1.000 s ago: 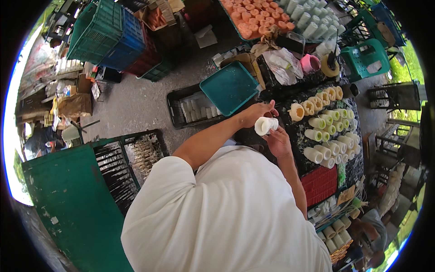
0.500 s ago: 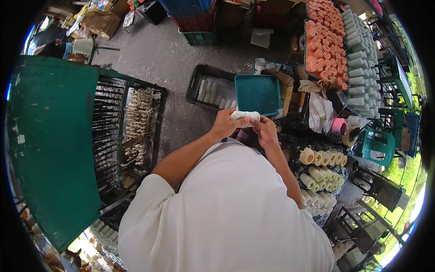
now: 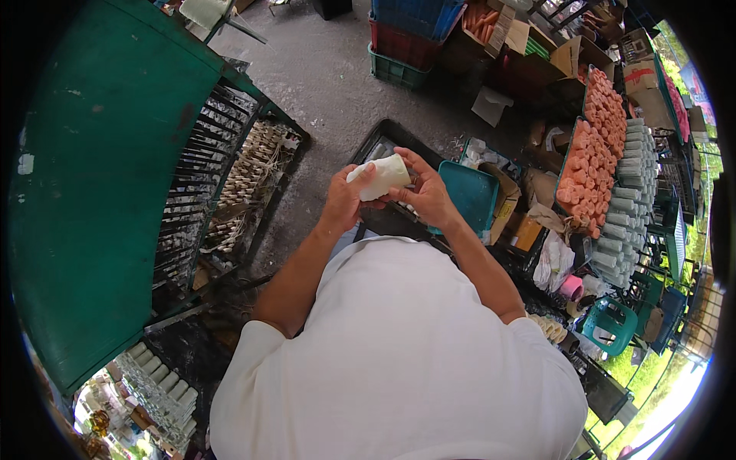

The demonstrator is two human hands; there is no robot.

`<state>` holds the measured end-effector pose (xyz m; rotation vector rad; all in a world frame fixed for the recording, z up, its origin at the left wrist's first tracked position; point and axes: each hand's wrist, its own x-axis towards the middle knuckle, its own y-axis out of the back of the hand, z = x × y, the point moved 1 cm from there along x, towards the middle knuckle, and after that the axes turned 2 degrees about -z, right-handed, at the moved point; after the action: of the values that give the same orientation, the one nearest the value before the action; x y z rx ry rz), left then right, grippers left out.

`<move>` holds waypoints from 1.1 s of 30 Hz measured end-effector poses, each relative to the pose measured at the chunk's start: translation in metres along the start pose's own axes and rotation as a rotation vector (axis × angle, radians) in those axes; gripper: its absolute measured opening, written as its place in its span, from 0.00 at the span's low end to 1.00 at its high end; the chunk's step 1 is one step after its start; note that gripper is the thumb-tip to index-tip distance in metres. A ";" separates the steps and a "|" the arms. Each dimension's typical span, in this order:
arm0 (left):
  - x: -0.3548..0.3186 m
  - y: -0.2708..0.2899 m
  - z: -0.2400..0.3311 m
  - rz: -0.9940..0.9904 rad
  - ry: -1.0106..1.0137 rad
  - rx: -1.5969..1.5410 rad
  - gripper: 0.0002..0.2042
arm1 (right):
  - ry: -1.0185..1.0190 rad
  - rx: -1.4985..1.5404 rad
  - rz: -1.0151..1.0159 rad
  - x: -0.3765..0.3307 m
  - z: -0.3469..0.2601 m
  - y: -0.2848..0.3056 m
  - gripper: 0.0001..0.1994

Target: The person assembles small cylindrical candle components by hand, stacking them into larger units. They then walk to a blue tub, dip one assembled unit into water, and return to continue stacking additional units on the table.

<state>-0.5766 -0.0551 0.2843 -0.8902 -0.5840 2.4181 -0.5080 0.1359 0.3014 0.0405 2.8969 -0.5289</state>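
A thick white pillar candle (image 3: 379, 178), cream at its flat right end, is held tilted between my hands. My left hand (image 3: 343, 201) is closed round its left end, thumb lying along the top. The fingers of my right hand (image 3: 431, 199) curl about the right end, above and below the flat face. Beneath the candle is a black plastic crate (image 3: 374, 136), whose contents my hands mostly hide. Just right of my right hand stands a shallow teal tray (image 3: 471, 198).
To the left is a large green panel (image 3: 107, 153) beside a black rack (image 3: 180, 195) of wicks or cords. Orange candles (image 3: 589, 172) and pale green-grey candles (image 3: 625, 207) fill the right side. Stacked crates (image 3: 402, 65) stand at the back; a green plastic chair (image 3: 613, 326) at right.
My view has swung, so surroundings shift rightward. The candle has moved from beside the tray to over the black crate, and its flat end now shows.
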 end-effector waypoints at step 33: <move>0.303 0.058 0.456 0.839 -1.140 1.026 0.29 | 0.344 -0.085 -0.618 0.674 -0.215 -0.052 0.22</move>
<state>-1.1078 -0.0251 0.4257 0.9134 0.8851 3.1512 -1.2127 0.1574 0.3840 -0.8802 3.2359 -0.5281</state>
